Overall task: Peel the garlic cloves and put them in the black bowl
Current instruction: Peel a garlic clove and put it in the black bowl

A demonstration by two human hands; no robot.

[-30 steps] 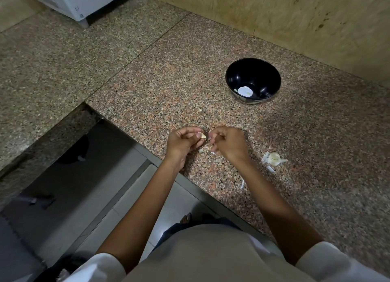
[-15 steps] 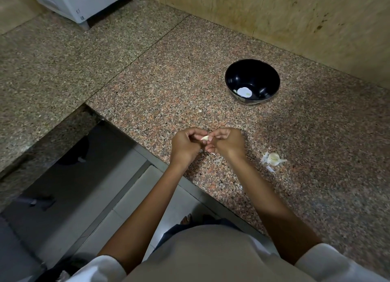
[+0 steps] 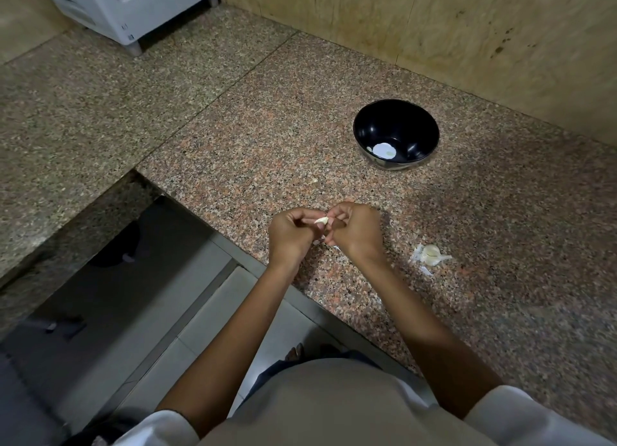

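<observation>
Both hands meet low over the front part of the granite counter. My left hand (image 3: pixel 290 235) and my right hand (image 3: pixel 355 232) pinch one small pale garlic clove (image 3: pixel 321 220) between their fingertips. A black bowl (image 3: pixel 396 133) stands farther back and to the right, with something small and pale on its bottom. To the right of my right hand lies the remainder of a garlic bulb (image 3: pixel 430 254) among bits of white skin.
The granite counter (image 3: pixel 500 228) ends in a front edge just below my hands, with tiled floor beneath. A tiny pale scrap (image 3: pixel 314 180) lies between hands and bowl. A wooden wall panel (image 3: pixel 434 21) backs the counter. A white appliance (image 3: pixel 133 1) stands at the far left.
The hands have stayed together over the same spot, fingers shifting slightly on the clove. The camera view has drifted a little.
</observation>
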